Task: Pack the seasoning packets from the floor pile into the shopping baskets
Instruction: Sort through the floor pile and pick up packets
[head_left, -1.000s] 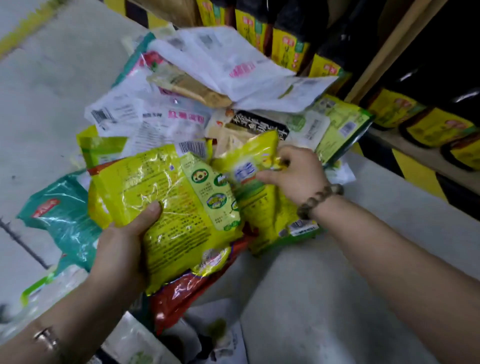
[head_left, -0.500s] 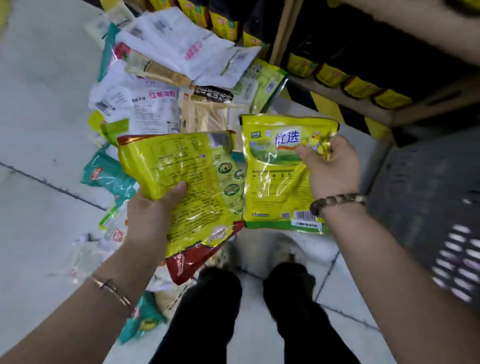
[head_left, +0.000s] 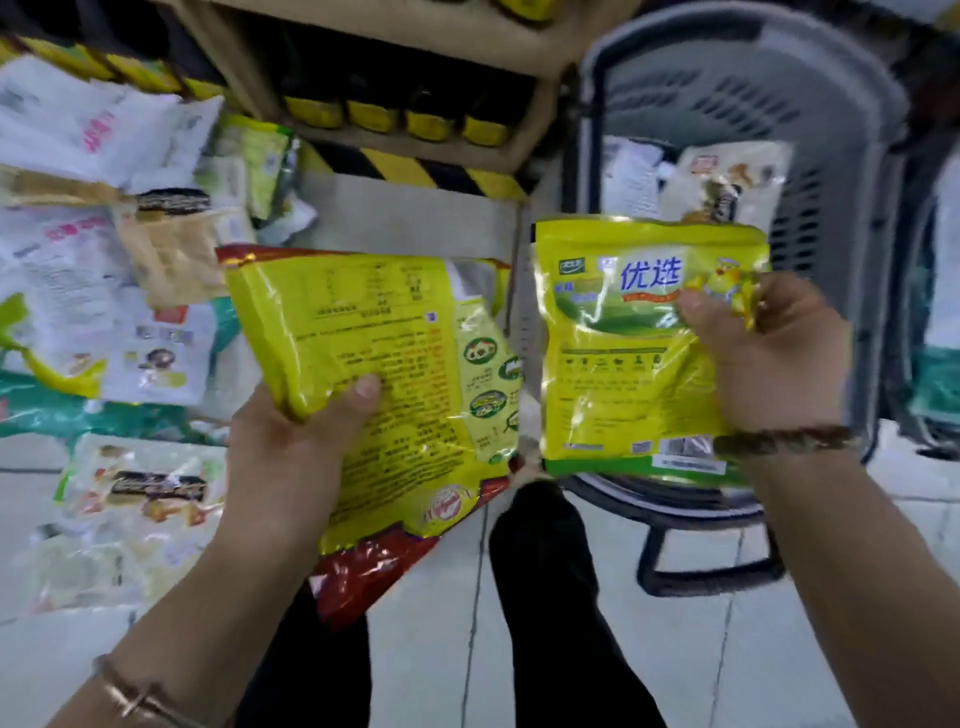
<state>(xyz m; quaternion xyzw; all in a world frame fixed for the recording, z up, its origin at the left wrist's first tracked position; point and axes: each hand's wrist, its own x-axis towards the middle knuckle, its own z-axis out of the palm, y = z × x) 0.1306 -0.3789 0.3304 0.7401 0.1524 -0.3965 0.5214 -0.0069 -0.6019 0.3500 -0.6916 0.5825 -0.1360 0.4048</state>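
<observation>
Two packets are up off the floor, one in each of your hands. Your left hand (head_left: 283, 452) grips the lower left corner of the yellow printed packet (head_left: 374, 332), thumb curled over its face and fingers hidden behind. Red foil shows at its top and bottom edges, and you cannot tell whether that is a second packet behind it. Your right hand (head_left: 769, 358) pinches the upper right edge of the yellow-green packet (head_left: 618, 374), crumpling the foil between thumb and fingers. Both hands are clamped tight on their loads.

A second ago your right hand was down in the floor pile (head_left: 104, 260), pulling this packet loose. Now both packets are lifted clear and your view has swung round to the grey basket (head_left: 852, 156). The yellow-green packet hangs in front of the basket, across its near rim. The yellow printed packet sits just left of the basket, not yet over it. The floor pile lies well left of the basket, with many packets in it. A few packets (head_left: 727, 176) already lie inside the basket.

By the look of it your pick is done and the carry nearly so; dropping these into the basket is what remains
</observation>
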